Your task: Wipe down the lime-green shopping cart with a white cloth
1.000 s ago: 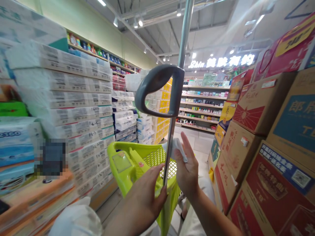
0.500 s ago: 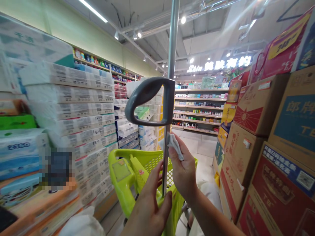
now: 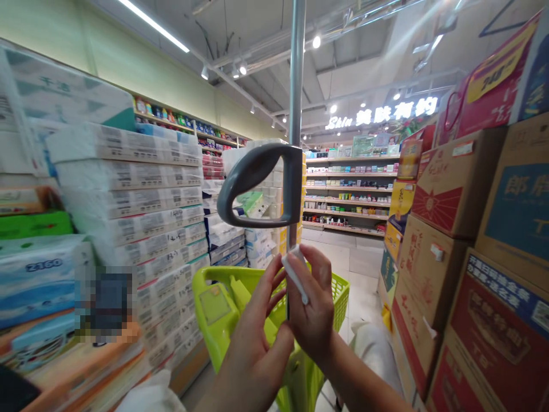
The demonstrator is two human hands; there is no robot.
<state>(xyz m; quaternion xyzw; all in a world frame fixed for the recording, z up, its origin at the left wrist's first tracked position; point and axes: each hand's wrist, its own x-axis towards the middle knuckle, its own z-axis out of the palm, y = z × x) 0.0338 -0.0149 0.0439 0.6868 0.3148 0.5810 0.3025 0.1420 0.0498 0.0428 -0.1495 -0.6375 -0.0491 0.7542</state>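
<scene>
A metal pole stands upright in front of me, with a grey plastic loop handle on it. Below the handle, my right hand is closed on a folded white cloth, pressed around the pole. My left hand is cupped about the pole lower down, thumb on the near side and fingers along its left; its contact with the pole is partly hidden. Behind both hands is a lime-green plastic shopping cart with a perforated basket.
Wrapped packs are stacked high on the left, beside tissue packs. Cardboard cartons line the right side. Shelves of small goods stand at the back, below a lit sign.
My right hand has slid down the pole with the cloth and turned, so its fingers now wrap closer around it. My left hand has shifted slightly upward. The view has moved a little.
</scene>
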